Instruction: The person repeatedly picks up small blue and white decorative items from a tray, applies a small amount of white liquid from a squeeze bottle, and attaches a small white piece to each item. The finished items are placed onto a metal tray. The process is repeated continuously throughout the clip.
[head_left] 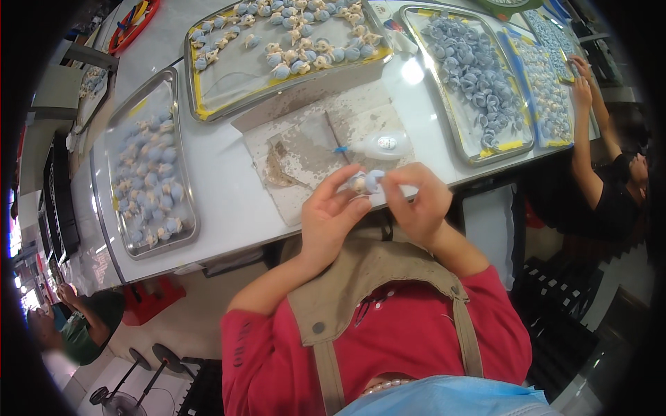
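Note:
In front of my chest, my left hand (334, 216) pinches a small cream-coloured figurine (359, 183) between thumb and fingers. My right hand (421, 200) has its thumb and forefinger closed at the edge of a pale blue curved piece (374, 181), which is against the figurine. Fingers partly hide where the two parts meet. Just beyond my hands, a white squeeze bottle (383, 145) with a blue tip lies on its side on a stained cardboard sheet (295, 197).
A metal tray (208, 114) of blue-and-cream figurines stands at the back, another tray (192, 232) at left. Blue shell-like pieces (472, 73) fill a tray at right. Farther right, a co-worker's hands (581, 75) reach over more trays. Another person (87, 322) is at far left.

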